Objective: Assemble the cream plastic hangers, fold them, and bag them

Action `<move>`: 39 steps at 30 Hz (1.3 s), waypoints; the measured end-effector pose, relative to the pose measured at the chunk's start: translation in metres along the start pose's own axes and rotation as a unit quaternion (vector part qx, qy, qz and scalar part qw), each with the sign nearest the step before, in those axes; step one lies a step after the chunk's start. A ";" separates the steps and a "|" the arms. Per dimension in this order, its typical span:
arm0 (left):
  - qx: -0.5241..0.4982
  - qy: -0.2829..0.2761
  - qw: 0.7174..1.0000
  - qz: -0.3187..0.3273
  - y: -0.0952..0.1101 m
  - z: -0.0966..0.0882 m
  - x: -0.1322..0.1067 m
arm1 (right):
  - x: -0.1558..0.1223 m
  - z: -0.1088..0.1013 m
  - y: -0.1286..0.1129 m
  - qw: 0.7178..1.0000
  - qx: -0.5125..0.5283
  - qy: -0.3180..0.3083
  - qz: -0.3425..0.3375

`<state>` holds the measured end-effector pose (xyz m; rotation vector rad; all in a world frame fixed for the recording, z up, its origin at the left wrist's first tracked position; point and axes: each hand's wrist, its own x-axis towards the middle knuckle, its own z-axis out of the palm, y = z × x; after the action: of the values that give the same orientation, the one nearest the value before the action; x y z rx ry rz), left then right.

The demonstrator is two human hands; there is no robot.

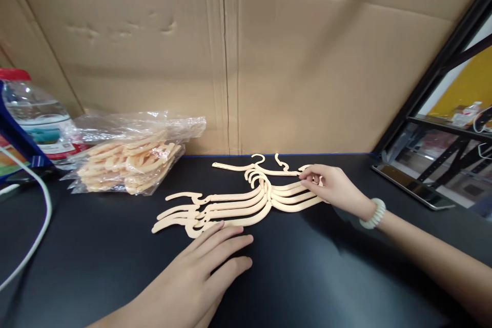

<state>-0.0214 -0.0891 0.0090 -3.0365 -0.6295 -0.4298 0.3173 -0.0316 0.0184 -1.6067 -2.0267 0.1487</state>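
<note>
Several cream plastic clothes hangers (238, 207) lie nested in a row on the black table, hooks bunched in the middle. Curved arm pieces (180, 213) with small notches meet their left ends. Behind the row lies a further hanger (234, 166), and a small curved piece (282, 162) is beside its hook. My right hand (326, 184), wearing a pale bead bracelet, has its fingers pinched at the hangers' right ends and covers part of them. Palm down, my left hand (219, 261) has its fingers stretched out at the front hanger; I cannot tell whether the fingertips touch it.
A clear plastic bag (130, 159) full of similar cream pieces lies at the left. Behind it stands a big bottle with a red cap (15, 75). A white cable (46, 205) curves along the left edge. Cardboard (326, 61) walls the back; a dark tablet-like object (407, 187) lies right.
</note>
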 end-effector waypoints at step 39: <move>-0.171 0.088 0.978 -0.076 0.014 0.002 -0.004 | 0.066 -0.017 -0.041 0.937 0.252 -0.205 0.128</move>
<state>-0.0196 -0.1033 0.0068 -3.2193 -0.8601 -0.8878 0.2805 0.0135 0.0725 -1.5719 -1.8314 1.0891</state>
